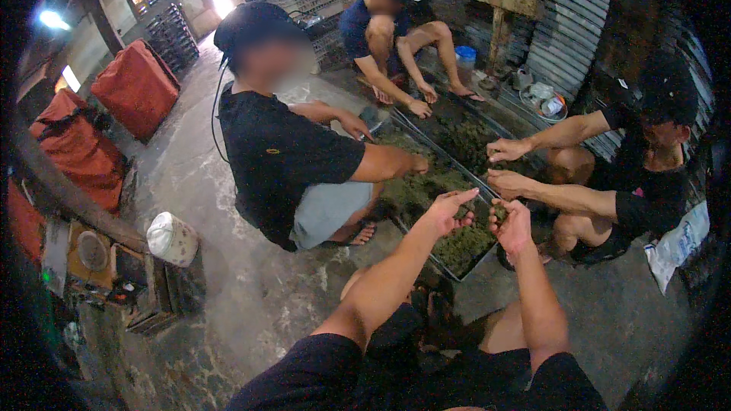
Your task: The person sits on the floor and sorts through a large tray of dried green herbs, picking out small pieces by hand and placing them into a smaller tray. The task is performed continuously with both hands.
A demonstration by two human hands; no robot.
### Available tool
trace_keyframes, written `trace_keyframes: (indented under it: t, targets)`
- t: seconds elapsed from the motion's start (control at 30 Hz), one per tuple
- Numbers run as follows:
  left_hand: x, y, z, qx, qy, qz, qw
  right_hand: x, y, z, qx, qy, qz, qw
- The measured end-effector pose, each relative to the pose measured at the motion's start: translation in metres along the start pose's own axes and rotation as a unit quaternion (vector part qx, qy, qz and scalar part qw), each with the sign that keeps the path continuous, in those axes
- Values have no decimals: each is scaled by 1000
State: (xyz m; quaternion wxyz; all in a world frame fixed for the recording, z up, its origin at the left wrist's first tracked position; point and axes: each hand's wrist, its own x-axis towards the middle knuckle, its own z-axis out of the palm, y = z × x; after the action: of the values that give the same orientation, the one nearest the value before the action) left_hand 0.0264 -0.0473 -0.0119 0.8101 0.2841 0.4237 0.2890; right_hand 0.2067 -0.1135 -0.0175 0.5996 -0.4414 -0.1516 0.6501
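Right hand (515,228) fingers pinching green clump (499,213); left hand (449,215) half-curled, hold unclear. Plenty of green material (459,250) left, right hand's 8 o'clock; amount done unclear.

No text legible: right of the tray (461,279), a white bag (678,248) bears blurred blue print; left, a black shirt (297,133) bears a yellow mark (272,151).

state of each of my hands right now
Left hand: partly open, thumb out, fingers curled; cannot tell if it holds anything.
Right hand: fingers closed on what looks like a small greenish clump.
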Motion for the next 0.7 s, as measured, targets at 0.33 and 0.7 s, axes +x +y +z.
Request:
trace_keyframes:
  t: [0.33,0.7]
  targets:
    - [29,-5,-21,-3,-17,-2,1000,12,6,2,-89,109,-21,990]
    - [22,1,-23,-24,-46,26,998,5,9,16,-160,48,-26,986]
